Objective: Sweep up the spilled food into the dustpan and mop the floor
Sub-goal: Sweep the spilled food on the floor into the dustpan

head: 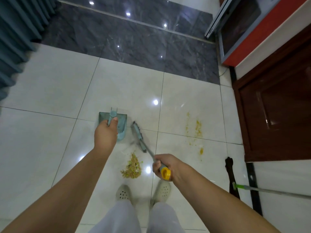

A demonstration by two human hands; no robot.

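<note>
We recorded one pile of spilled food (131,167) low in the centre of the frame, on the white tile floor (50,91): a roughly triangular heap of tan crumbs with pale green bits, just above the two perforated shoes (123,192). A second trace, a yellow smear (196,130) with scattered specks, lay to the centre right, well apart from the pile.

We counted one dustpan (117,125), pale teal, standing on the floor at centre, above and left of the pile. Our left hand (105,133) gripped its upright handle, thumb pressed against the shaft. We counted one broom (139,137), its dark bristle head on the floor just right of the dustpan and above the pile; bristles looked blurred. Our right hand (164,167) was clamped round the broom's shaft just below its yellow cap (165,173).

One mop (262,190) lay at lower right, green collar on a grey pole, with a dark head (231,172) near the wall. A dark marble strip (134,44) crossed the upper frame; a teal curtain (15,34) hung at upper left; a brown cabinet (276,105) stood at right.
</note>
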